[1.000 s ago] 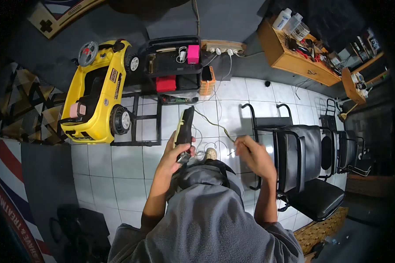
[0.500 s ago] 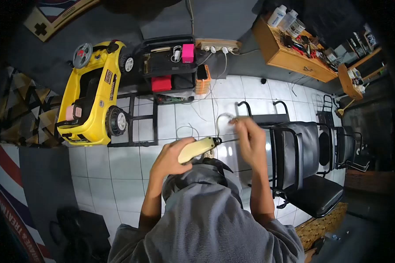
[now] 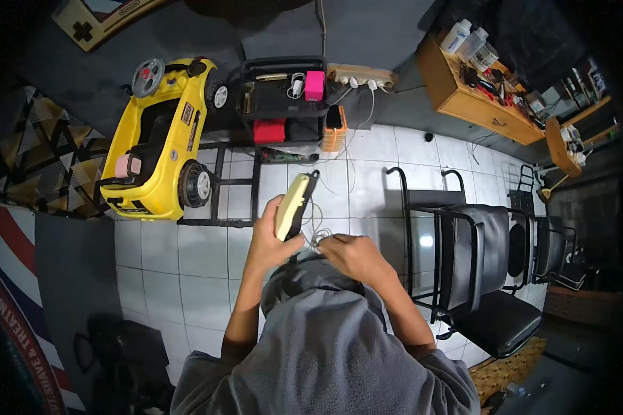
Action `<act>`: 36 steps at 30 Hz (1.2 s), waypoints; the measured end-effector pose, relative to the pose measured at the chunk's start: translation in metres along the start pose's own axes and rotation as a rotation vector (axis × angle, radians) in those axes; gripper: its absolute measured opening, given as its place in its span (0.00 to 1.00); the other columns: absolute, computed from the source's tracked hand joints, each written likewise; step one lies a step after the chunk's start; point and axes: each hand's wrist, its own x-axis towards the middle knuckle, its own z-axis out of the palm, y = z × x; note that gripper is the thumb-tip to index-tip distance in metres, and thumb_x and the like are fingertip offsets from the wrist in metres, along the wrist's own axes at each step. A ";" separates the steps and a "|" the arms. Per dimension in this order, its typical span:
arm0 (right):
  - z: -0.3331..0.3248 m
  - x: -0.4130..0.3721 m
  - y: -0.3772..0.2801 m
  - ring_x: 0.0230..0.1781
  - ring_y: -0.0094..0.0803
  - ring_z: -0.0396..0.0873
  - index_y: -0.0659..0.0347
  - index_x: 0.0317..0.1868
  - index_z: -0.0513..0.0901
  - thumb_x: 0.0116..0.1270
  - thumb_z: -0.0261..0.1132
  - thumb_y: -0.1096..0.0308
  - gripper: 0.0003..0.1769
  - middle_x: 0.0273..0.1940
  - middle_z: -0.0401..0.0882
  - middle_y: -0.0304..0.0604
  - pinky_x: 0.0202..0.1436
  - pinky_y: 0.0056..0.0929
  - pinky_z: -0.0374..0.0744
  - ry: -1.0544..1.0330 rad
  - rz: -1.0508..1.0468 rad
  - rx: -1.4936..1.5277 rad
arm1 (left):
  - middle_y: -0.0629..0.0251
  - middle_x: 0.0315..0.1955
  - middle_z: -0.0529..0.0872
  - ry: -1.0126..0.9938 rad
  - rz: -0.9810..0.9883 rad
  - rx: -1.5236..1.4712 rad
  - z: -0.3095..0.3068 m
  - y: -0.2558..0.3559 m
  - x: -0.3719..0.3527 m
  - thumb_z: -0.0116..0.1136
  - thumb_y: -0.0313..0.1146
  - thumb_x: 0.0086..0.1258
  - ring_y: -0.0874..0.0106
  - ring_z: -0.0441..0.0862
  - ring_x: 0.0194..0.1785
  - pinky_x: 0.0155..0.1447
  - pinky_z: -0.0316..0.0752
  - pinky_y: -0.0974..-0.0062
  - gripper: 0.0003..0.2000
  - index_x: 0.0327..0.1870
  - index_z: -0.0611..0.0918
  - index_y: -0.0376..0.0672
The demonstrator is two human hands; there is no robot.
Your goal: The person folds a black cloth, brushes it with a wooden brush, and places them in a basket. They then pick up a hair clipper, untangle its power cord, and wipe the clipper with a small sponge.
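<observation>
A cream-and-black hair clipper (image 3: pixel 292 206) stands tilted in my left hand (image 3: pixel 266 242), its narrow end pointing up and away from me. My fingers wrap around its lower part. To its right, my right hand (image 3: pixel 356 257) is closed at the fingertips on a thin cord (image 3: pixel 320 234), which hangs in loose loops below the clipper. The fingertips partly hide the cord where they pinch it. Both hands are above my lap.
A yellow toy car (image 3: pixel 160 142) stands at the left beside a black shelf cart (image 3: pixel 284 104). Black padded chairs (image 3: pixel 481 256) line the right side. A wooden cabinet (image 3: pixel 474 111) bearing bottles and tools hangs at the upper right, near a power strip (image 3: pixel 360 76).
The clipper has turned from lying nearly level to pointing upward, its black side now showing. My right hand has come down and left, closer to the clipper.
</observation>
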 end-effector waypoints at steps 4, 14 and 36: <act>-0.037 0.003 -0.019 0.26 0.45 0.81 0.58 0.36 0.80 0.68 0.62 0.59 0.11 0.30 0.80 0.43 0.30 0.42 0.79 -0.138 -0.127 -0.122 | 0.47 0.47 0.83 -0.193 0.020 0.303 0.004 0.028 -0.001 0.68 0.26 0.44 0.47 0.81 0.50 0.52 0.77 0.61 0.35 0.61 0.72 0.41; -0.076 0.038 0.025 0.31 0.32 0.81 0.62 0.35 0.87 0.62 0.71 0.68 0.06 0.32 0.84 0.42 0.34 0.29 0.76 -0.331 -0.150 0.442 | 0.51 0.40 0.84 -0.737 0.164 0.296 0.005 0.065 -0.010 0.66 0.32 0.45 0.51 0.83 0.43 0.49 0.78 0.62 0.33 0.59 0.76 0.40; 0.007 -0.012 0.032 0.32 0.20 0.76 0.64 0.41 0.85 0.69 0.65 0.74 0.04 0.40 0.81 0.40 0.34 0.18 0.74 0.239 0.286 0.885 | 0.50 0.51 0.82 -0.298 0.343 0.319 -0.017 0.089 0.006 0.68 0.23 0.45 0.53 0.83 0.51 0.55 0.79 0.65 0.38 0.66 0.71 0.40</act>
